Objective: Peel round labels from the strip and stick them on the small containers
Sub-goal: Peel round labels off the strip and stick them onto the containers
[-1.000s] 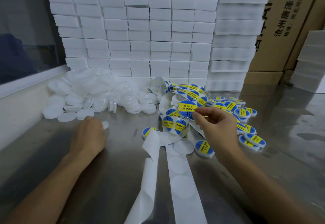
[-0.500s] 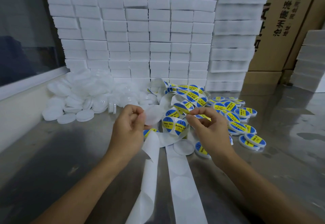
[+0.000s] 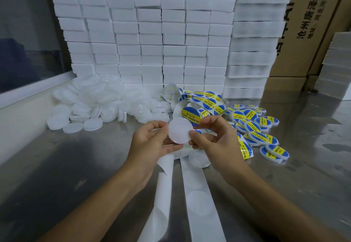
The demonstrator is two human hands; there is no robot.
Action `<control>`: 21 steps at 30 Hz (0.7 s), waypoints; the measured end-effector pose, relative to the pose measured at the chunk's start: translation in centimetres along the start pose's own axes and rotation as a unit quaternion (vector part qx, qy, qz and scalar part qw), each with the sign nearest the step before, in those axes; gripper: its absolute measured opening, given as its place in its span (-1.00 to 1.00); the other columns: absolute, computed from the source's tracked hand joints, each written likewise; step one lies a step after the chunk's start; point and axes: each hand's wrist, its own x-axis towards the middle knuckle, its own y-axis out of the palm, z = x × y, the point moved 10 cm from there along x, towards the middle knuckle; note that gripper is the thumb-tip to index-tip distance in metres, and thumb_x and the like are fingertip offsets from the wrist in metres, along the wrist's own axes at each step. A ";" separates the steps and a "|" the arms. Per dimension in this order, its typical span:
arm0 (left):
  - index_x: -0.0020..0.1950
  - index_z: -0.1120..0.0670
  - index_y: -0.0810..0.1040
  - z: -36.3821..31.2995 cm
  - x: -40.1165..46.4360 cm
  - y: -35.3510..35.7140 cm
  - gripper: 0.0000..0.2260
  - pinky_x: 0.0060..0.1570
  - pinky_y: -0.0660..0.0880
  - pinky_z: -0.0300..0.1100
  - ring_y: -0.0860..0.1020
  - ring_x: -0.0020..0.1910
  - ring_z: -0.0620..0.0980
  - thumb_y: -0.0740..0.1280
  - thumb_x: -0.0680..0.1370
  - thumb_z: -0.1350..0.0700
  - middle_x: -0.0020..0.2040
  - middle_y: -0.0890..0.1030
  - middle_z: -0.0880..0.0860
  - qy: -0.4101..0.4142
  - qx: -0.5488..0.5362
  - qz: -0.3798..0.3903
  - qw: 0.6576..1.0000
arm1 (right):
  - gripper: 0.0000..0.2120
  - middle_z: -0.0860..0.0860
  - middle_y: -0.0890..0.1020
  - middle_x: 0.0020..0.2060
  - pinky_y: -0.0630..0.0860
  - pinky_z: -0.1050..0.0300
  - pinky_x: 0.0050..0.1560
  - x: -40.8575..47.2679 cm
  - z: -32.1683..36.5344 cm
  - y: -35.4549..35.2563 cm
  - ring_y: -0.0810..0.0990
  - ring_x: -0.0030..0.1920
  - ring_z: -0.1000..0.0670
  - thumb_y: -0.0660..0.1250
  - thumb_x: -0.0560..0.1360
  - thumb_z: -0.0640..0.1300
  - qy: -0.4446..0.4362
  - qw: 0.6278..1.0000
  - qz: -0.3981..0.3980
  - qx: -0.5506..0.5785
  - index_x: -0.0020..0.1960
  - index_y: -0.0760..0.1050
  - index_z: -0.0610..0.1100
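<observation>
A plain white container [image 3: 180, 130] is up off the steel table [image 3: 66, 165], its rim pinched by the left hand [image 3: 150, 144]; the right hand [image 3: 214, 142] pinches a blue-yellow label [image 3: 190, 115] at its top edge. Bare backing strips [image 3: 197, 194] trail toward the near edge. Unlabelled containers [image 3: 91, 106] crowd left, labelled ones [image 3: 260, 131] right, foam blocks [image 3: 152, 38] wall off the back.

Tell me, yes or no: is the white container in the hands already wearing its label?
No: the container held between left hand and right hand shows a bare white face, with the peeled label just behind it.
</observation>
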 end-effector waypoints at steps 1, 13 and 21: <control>-0.07 0.20 0.54 0.1 0.0 0.0 -0.93 -0.26 0.63 -0.09 0.69 -0.24 0.10 0.29 0.57 0.32 -0.21 0.69 0.15 -0.007 -0.001 0.002 1.000 | -0.78 -0.07 0.64 -0.10 0.59 0.20 -0.27 0.0 0.1 -0.1 0.69 -0.34 -0.11 0.46 0.43 -0.36 -0.002 1.000 -0.003 -0.006 -0.05 0.48 -0.14; -0.02 0.28 0.55 1.0 0.4 -1.2 -0.89 -0.21 0.63 -0.15 0.69 -0.23 0.07 0.38 0.47 0.39 -0.19 0.70 0.19 -0.042 -0.057 -0.020 0.997 | -0.91 0.10 0.61 -0.39 0.47 0.29 -0.42 0.4 1.1 -2.3 0.52 -0.49 0.09 0.43 0.50 -0.14 -0.010 0.997 -0.067 -0.022 -0.17 0.62 -0.14; 0.01 0.32 0.56 1.2 0.4 -1.1 -0.66 -0.21 0.62 -0.18 0.70 -0.19 0.06 0.46 0.26 0.30 -0.16 0.71 0.20 -0.057 -0.089 -0.007 0.994 | -0.88 -0.09 0.67 -0.26 0.50 0.23 -0.34 0.7 -0.6 -0.6 0.46 -0.45 0.07 0.43 0.47 -0.20 0.086 0.993 0.024 0.074 -0.22 0.69 -0.15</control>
